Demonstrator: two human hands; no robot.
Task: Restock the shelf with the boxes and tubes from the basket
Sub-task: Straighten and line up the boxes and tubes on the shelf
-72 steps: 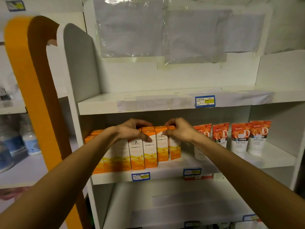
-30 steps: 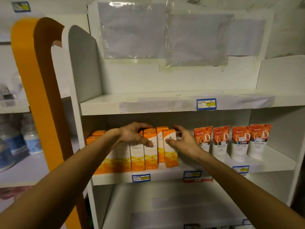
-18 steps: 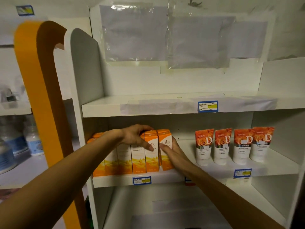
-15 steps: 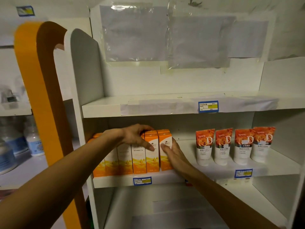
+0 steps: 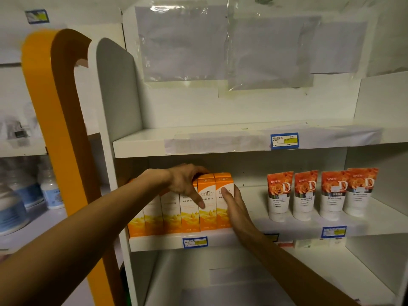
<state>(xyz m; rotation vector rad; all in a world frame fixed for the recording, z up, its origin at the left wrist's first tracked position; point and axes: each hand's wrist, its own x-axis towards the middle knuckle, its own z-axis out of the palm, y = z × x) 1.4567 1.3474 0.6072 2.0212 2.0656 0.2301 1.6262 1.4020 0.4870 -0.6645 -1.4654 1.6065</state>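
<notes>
Boxes (image 5: 187,206) stand in a tight row at the left end of the middle shelf (image 5: 254,238), upright, long axis vertical, printed fronts facing me, and I have them caught between both hands. My left hand (image 5: 184,183) drapes over the tops near the right end of the row, fingers curled down over the front faces, one fingertip lying on the second box from the right; it grips loosely rather than pinching any single box. My right hand (image 5: 235,207) is flat and straight-fingered, palm against the bare right side of the end box (image 5: 223,208), fingertips reaching up onto its front. So the row lies to the left of my right palm and under my left hand, and I judge that any squaring-up has to push leftward along the shelf, toward the side panel; the right hand is the nearer one for that. The boxes are orange at top and bottom with a pale band and small print in the middle, slim and tall, edges touching. I judge them light and easy to tip if pushed high. Tubes (image 5: 320,195) with rose-printed tops stand cap-down further right on the same shelf, well apart from the boxes. No basket shows.
</notes>
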